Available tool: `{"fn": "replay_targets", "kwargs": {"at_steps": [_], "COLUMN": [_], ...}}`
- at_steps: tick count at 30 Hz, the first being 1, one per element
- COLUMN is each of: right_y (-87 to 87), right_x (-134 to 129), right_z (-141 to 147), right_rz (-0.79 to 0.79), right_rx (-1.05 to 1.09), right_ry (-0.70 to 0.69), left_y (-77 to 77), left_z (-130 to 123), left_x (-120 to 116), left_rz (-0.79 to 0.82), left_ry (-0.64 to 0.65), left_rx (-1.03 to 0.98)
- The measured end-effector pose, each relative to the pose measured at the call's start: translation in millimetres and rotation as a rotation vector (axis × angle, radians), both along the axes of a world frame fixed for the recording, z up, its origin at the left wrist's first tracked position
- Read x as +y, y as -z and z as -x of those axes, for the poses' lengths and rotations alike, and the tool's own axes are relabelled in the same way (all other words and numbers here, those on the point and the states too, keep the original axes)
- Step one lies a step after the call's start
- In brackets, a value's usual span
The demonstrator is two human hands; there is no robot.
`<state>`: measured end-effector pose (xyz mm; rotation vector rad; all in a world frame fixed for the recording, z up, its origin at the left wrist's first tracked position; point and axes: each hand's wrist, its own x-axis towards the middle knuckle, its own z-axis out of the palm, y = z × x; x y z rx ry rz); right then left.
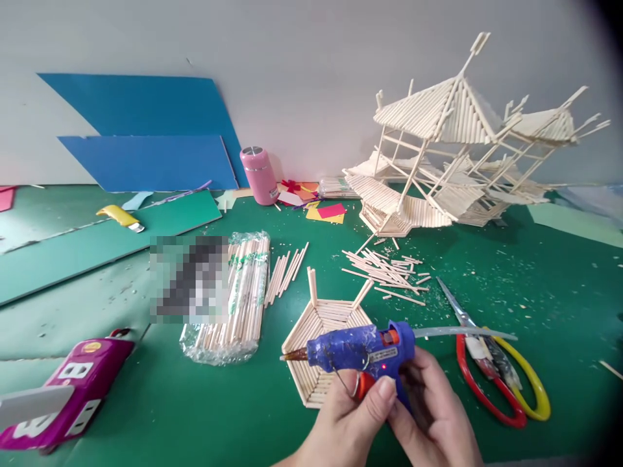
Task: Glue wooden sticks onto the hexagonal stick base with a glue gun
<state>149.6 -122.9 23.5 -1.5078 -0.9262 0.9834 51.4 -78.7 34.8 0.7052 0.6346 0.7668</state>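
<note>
A blue hot glue gun [346, 345] is held sideways over the green tabletop, its brown nozzle pointing left. A red light glows on its body, and a clear glue stick [464, 332] sticks out of the back. My left hand [348, 415] pinches the gun near its orange trigger and wire stand. Around the handle my right hand [435, 412] is closed, with some fingers hidden behind it. Below and behind the gun lies a many-sided panel of wooden sticks [304, 324], partly covered, with two short posts rising from its far corners.
Loose sticks [384, 269] and a plastic-wrapped bundle of sticks [246, 292] lie beyond. Scissors [487, 363] rest at right, a stick-built pavilion [428, 155] behind. At left are a magenta power strip [82, 383] and yellow cutter [119, 217]; a pink flask [259, 176] stands at the back.
</note>
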Motion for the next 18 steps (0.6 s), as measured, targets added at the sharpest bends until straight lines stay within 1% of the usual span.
{"fn": "replay_targets", "kwargs": {"at_steps": [1,3,5,8,10,11,14,18], "right_y": [0.9,0.9,-1.4,-7.9,-12.3,-13.9,-13.6,-2.9], "right_x": [0,2,6,16,22,24,26,20], "right_z": [-2,-11,-24,-40,-43,-43,-42,-45], "right_rz": [-0.011,-0.025,-0.02,-0.021,-0.047,-0.061,-0.109,-0.167], "right_rx": [-0.015,-0.012,0.101,0.387,0.495,0.519,0.495,0.28], "right_ry": [0.012,0.049,0.089,0.154,0.237,0.277,0.34,0.324], "left_y": [0.0,-0.2,0.3,3.3,5.8,6.8,8.1,8.9], "left_z": [-1,-1,2,7,10,11,12,11], "left_x": [0,-1,-1,-4,-5,-6,-5,-2], "left_rz": [0.047,0.085,0.081,0.07,0.078,0.081,0.089,0.108], "left_ry": [-0.032,-0.09,-0.099,0.005,0.071,0.083,0.08,0.108], "left_rx": [-0.013,-0.016,-0.015,-0.053,-0.071,-0.074,-0.084,-0.101]}}
